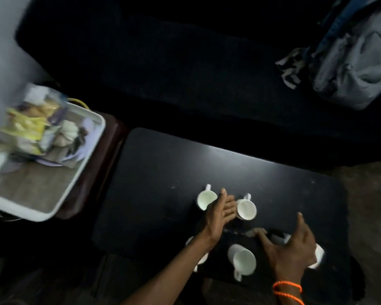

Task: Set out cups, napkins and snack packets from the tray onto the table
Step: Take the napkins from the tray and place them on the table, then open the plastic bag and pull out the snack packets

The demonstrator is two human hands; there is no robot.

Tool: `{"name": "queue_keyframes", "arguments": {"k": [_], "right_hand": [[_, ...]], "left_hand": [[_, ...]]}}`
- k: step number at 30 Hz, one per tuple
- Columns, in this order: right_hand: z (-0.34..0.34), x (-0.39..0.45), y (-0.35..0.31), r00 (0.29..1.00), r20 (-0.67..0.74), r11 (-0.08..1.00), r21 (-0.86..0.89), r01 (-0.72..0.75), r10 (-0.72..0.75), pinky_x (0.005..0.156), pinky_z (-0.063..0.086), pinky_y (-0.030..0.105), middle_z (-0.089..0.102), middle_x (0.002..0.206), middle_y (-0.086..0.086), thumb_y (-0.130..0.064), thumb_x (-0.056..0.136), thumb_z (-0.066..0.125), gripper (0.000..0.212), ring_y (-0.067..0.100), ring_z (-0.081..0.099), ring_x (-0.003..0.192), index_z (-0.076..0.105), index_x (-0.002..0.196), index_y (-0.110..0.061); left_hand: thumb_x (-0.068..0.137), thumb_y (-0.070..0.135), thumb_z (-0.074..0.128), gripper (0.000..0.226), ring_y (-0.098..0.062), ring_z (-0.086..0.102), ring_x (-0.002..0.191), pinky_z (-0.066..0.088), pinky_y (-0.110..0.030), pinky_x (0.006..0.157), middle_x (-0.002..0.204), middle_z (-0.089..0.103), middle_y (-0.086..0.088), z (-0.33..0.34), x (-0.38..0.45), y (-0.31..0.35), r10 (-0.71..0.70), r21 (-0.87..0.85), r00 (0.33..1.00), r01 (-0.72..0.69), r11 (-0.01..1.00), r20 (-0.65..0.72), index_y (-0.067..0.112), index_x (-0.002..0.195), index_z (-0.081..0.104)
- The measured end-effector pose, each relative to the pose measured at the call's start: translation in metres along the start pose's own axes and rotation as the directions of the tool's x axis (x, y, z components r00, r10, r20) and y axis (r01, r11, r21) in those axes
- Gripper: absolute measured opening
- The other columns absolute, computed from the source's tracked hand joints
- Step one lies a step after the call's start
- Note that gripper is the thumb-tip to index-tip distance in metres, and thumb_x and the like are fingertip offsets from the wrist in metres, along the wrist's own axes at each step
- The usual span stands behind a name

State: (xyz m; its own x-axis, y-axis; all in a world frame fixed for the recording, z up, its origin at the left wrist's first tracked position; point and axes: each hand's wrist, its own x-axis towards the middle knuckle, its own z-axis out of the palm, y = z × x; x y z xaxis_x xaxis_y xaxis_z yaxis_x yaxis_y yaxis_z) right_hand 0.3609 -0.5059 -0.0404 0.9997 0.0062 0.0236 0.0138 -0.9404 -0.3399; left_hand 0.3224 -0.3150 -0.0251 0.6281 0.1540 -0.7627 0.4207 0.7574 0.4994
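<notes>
White cups stand on the dark table (163,164) at lower centre of the frame: two upright ones further up, the left cup (206,200) and the right cup (246,209), a third cup (243,259) nearer the bottom edge, and others partly hidden under the arms. The left hand (220,213) reaches between the upper pair, fingers flat and together, touching or just beside both, closed on neither. The right hand (293,252) hovers spread wide at lower right over a half-hidden cup (318,256); whether it touches it cannot be told. The cups look stiff, light and breakable — best taken by the handle or around the wall, and set down gently. The snack packets (29,124) and what may be napkins, too blurred to be sure, lie in the white tray (84,159) at the left edge, well apart from the cups; they look soft and crinkly, easy to pinch at an edge. A grey bag (352,62) sits at upper right — outside the task.
</notes>
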Motion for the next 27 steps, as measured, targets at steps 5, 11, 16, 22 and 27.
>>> {"name": "queue_keyframes", "arguments": {"k": [5, 11, 16, 22, 27], "right_hand": [[0.055, -0.051, -0.137, 0.957, 0.101, 0.945, 0.214, 0.247, -0.273, 0.097, 0.045, 0.047, 0.06, 0.135, 0.017, -0.05, 0.059, 0.086, 0.1, 0.036, 0.058, 0.121, 0.049, 0.143, -0.011], [0.1, -0.09, -0.293, 0.719, 0.409, 0.801, 0.487, 0.349, -0.562, 0.111, 0.043, 0.043, 0.055, 0.14, 0.017, -0.023, 0.075, 0.086, 0.084, 0.033, 0.054, 0.128, 0.047, 0.147, -0.005], [0.139, -0.092, -0.401, 0.561, 0.482, 0.725, 0.576, 0.376, -0.673, 0.1, 0.052, 0.041, 0.069, 0.119, 0.015, -0.018, 0.083, 0.079, 0.05, 0.029, 0.066, 0.109, 0.064, 0.129, -0.004], [0.177, -0.113, -0.52, 0.532, 0.573, 0.751, 0.628, 0.204, -0.624, 0.087, 0.057, 0.035, 0.077, 0.094, 0.007, -0.018, 0.084, 0.076, 0.029, 0.017, 0.072, 0.086, 0.073, 0.111, -0.008], [0.206, -0.138, -0.574, 0.589, 0.612, 0.757, 0.654, 0.0, -0.528, 0.079, 0.053, 0.01, 0.077, 0.1, 0.003, -0.02, 0.086, 0.075, 0.023, 0.013, 0.073, 0.089, 0.074, 0.107, -0.011]], "left_hand": [[0.107, 0.046, 0.03, 0.061, -0.032, 0.062, 0.127, 0.05, -0.039, 0.107, 0.139, 0.061, -0.023, -0.095, -0.01, 0.062, 0.133, -0.126, 0.978, -0.154, 0.98, -0.164, 0.0, 0.137, 0.057], [0.107, 0.048, 0.027, 0.057, -0.032, 0.062, 0.121, 0.051, -0.036, 0.099, 0.135, 0.062, -0.025, -0.222, -0.036, 0.128, 0.261, -0.235, 0.885, -0.368, 0.9, -0.385, 0.005, 0.125, 0.06], [0.109, 0.042, 0.035, 0.053, -0.034, 0.063, 0.115, 0.054, -0.033, 0.081, 0.12, 0.065, -0.021, -0.343, -0.052, 0.193, 0.295, -0.142, 0.633, -0.546, 0.826, -0.715, -0.002, 0.121, 0.061], [0.097, 0.04, 0.062, 0.041, -0.032, 0.065, 0.098, 0.052, -0.043, 0.082, 0.116, 0.071, -0.016, -0.465, -0.053, 0.245, 0.289, 0.215, 0.491, -0.203, 0.955, -0.822, 0.004, 0.115, 0.069], [0.084, 0.036, 0.081, 0.032, -0.014, 0.075, 0.097, 0.058, -0.036, 0.088, 0.111, 0.078, -0.001, -0.491, -0.046, 0.269, 0.233, -0.109, 0.675, -0.423, 0.9, -0.7, 0.017, 0.109, 0.076]]}}
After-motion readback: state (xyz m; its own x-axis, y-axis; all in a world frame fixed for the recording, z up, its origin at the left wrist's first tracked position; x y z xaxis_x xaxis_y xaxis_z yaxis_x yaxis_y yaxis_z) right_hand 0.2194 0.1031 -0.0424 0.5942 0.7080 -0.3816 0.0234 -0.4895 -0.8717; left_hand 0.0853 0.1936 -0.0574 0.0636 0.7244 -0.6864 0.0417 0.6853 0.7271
